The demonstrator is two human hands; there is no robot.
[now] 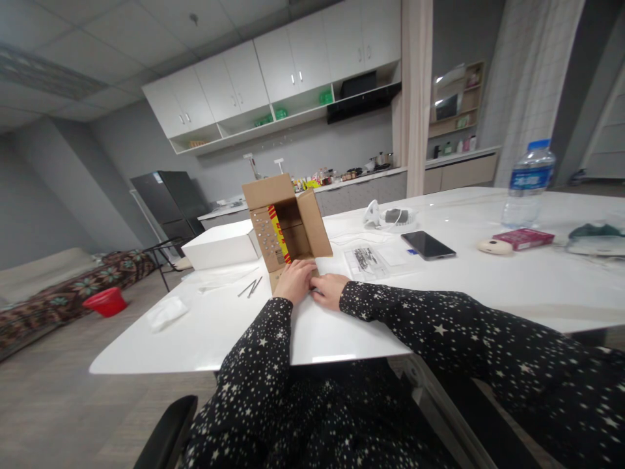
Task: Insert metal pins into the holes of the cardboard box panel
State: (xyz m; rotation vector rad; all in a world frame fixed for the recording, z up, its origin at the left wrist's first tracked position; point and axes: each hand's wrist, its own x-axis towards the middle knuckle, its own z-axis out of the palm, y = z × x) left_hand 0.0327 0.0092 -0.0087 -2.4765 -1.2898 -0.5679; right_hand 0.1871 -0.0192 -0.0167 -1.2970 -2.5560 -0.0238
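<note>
A small brown cardboard box lies on its side on the white table, its opening toward me and its flaps spread. Red and yellow print shows inside it. My left hand rests on the box's bottom flap, fingers curled over it. My right hand lies right beside the left one, fingertips touching the same flap edge. Both arms wear dark star-patterned sleeves. Whether either hand actually grips the flap is hard to tell.
A white box stands left of the cardboard box, with thin metal pieces and crumpled tissue near it. To the right lie a printed plastic bag, a black phone, a water bottle, a pink box.
</note>
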